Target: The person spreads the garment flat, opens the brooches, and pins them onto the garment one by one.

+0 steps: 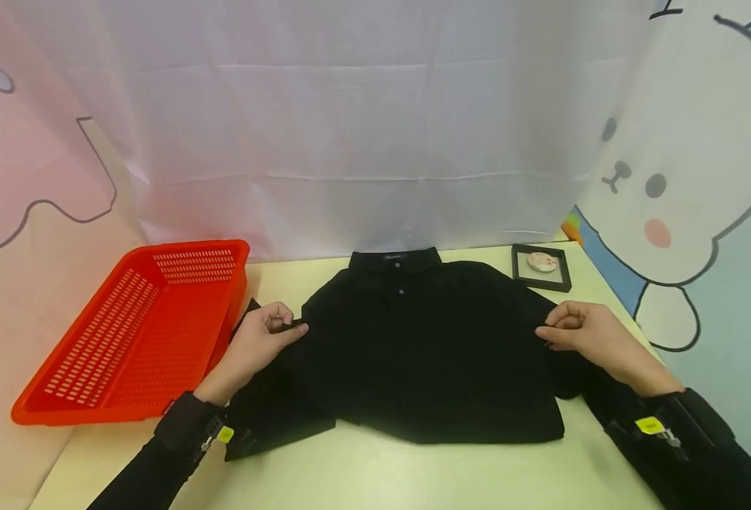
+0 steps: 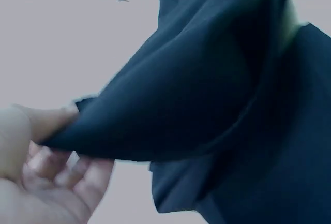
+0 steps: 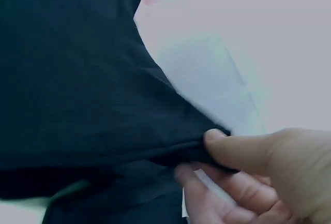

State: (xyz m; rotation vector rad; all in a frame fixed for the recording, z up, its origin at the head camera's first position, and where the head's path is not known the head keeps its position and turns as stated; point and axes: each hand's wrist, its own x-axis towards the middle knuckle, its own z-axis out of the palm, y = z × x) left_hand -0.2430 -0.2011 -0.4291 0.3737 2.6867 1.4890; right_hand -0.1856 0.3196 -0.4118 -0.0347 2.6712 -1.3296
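Black shirt (image 1: 426, 347) lies flat on the table (image 1: 414, 474), collar away from the person. Left hand (image 1: 257, 343) and right hand (image 1: 589, 333) each pinch a shoulder edge, likely to keep the cloth taut. Red basket (image 1: 133, 333) sits just left.

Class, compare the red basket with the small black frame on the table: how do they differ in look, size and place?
The basket is bright red with slotted walls; the frame is black with solid edges. The basket is far larger than the frame. The basket sits at the table's left edge beside the left hand; the frame lies at the far right behind the shirt. Both are rectangular and untouched.
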